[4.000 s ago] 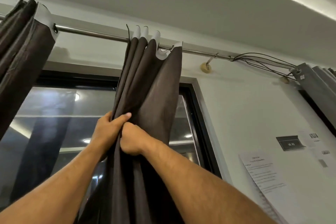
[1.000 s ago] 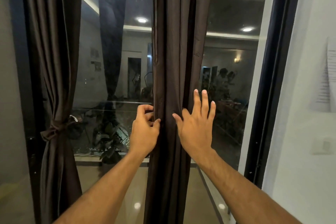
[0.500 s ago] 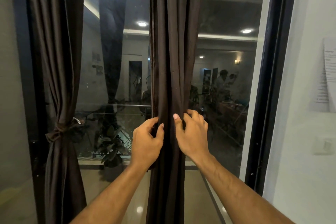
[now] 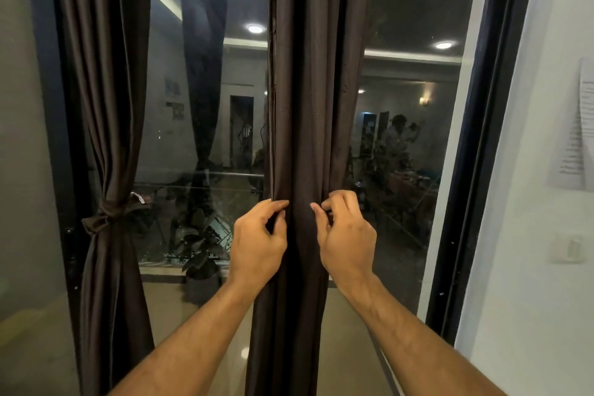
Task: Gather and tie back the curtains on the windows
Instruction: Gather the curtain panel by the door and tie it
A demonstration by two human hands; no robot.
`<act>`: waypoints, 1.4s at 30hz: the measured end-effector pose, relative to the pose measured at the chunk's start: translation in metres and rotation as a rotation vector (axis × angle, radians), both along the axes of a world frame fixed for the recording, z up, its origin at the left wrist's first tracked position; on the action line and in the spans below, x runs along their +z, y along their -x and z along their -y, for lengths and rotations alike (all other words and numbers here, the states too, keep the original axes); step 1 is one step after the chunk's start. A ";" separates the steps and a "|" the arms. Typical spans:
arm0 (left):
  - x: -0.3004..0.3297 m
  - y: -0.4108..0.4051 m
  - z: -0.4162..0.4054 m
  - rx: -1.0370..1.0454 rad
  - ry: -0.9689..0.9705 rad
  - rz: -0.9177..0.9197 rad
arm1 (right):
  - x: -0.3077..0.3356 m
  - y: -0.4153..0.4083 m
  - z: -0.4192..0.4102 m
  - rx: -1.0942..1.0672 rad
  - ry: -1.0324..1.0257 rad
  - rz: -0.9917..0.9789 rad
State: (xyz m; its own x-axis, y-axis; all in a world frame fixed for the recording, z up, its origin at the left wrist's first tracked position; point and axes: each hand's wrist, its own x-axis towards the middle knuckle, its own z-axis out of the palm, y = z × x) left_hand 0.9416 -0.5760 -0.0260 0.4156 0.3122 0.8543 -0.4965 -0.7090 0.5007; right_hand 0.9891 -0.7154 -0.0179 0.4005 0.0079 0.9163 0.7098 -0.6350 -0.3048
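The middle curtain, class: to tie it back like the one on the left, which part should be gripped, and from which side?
Probably grip the middle curtain at waist height, level with the knot on the tied curtain. Come from the front, closing in from both edges as the left hand and right hand do. It hangs in long vertical folds that bunch readily sideways.

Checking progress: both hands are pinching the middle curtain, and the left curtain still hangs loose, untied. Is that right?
Not quite. The left curtain is already tied back, with a knot at its waist, as the head view shows. The left hand and right hand do pinch the middle curtain.
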 end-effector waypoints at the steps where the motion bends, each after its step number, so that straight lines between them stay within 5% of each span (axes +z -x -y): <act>1: -0.001 0.001 0.000 -0.017 0.008 -0.006 | 0.001 0.001 0.000 0.012 -0.003 -0.033; 12: -0.007 0.006 0.013 -0.120 0.072 -0.079 | 0.015 0.007 -0.013 0.598 -0.280 -0.583; 21: -0.012 -0.002 0.002 0.006 0.117 -0.114 | 0.007 0.002 -0.008 0.293 -0.297 -0.470; 27: -0.006 0.004 0.006 -0.131 0.185 -0.120 | 0.002 0.012 -0.012 0.527 -0.174 -0.485; 32: -0.007 -0.001 0.004 -0.049 0.177 -0.159 | 0.000 0.014 -0.009 0.664 -0.232 -0.635; 36: -0.011 -0.003 0.000 -0.003 0.167 -0.154 | 0.001 0.005 -0.001 0.085 -0.404 -0.231; 39: -0.012 -0.006 -0.001 0.015 0.164 -0.151 | 0.011 -0.007 0.006 0.142 -0.514 -0.481; 42: -0.012 -0.008 0.002 0.024 0.147 -0.139 | 0.009 -0.015 0.008 0.260 -0.329 -0.547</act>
State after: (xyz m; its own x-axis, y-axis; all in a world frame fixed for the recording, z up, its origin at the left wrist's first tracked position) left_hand 0.9493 -0.5785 -0.0379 0.5176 0.4402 0.7337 -0.3994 -0.6340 0.6622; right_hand 1.0046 -0.7230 -0.0087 0.8288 -0.0774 0.5542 0.5159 -0.2780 -0.8103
